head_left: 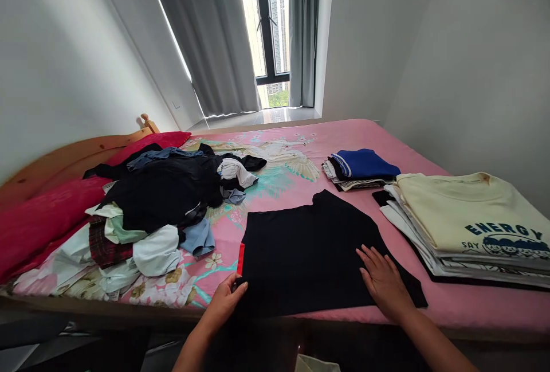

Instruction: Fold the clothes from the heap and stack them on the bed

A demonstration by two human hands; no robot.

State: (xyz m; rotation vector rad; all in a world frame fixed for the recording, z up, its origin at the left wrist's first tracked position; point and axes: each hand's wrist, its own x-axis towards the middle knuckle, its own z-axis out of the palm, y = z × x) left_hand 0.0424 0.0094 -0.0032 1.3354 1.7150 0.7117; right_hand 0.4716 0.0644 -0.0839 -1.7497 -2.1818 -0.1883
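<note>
A black garment [301, 257], which looks like a T-shirt, lies flat on the bed's near edge with its sides pointing left and right. Along its left edge runs a short red strip [241, 258]. My left hand [226, 297] pinches the near left corner of this garment between thumb and fingers, just below the strip. On the right part of the black cloth my right hand [382, 280] rests palm down, fingers stretched out.
A loose heap of clothes [158, 188] covers the left of the bed beside red pillows [47, 217]. To the right stands a folded stack topped by a cream T-shirt [464, 211]. Behind it is a smaller pile with a blue garment [365, 164]. Pink bedding [352, 131] lies beneath.
</note>
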